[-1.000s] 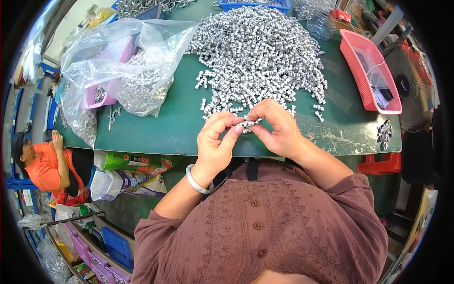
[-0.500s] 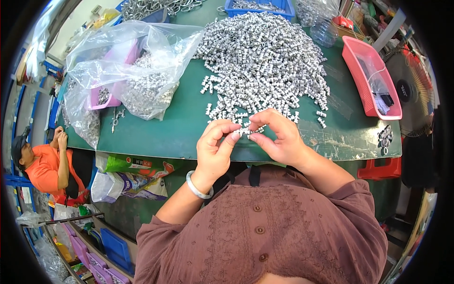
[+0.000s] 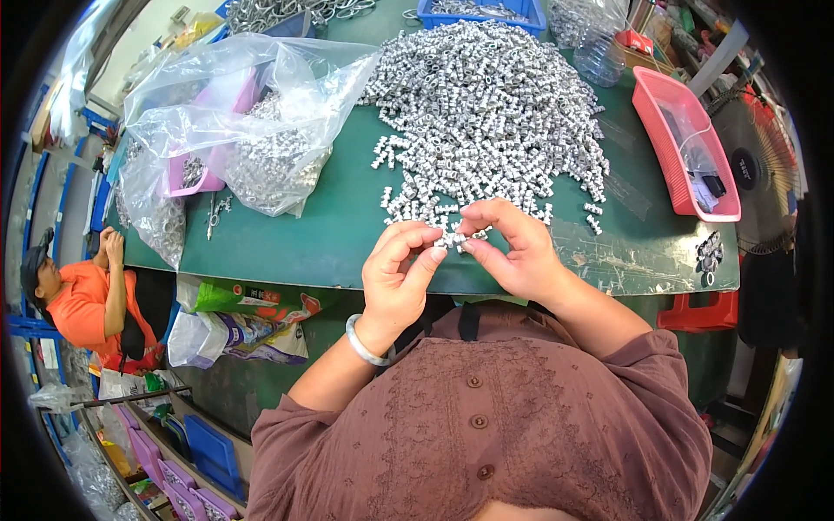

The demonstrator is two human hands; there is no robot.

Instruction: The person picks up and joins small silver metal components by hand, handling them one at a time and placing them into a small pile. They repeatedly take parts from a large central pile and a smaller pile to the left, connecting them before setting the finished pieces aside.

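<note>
While the left hand [image 3: 398,276] pinches a small silver part [image 3: 453,240], the right hand [image 3: 512,252] grips it too, above the green table [image 3: 339,217].

A small silvery metal part [image 3: 452,240], short and roughly cylindrical, is held pinched between the fingertips of the left hand [image 3: 395,278] and the right hand [image 3: 512,252], just above the near edge of the green table [image 3: 347,226]. Its finer details are too small to be made out. Just behind it, a broad heap of like silvery parts [image 3: 486,113] is spread over the middle of the table, with loose pieces scattered along its near fringe close to the held part.
</note>
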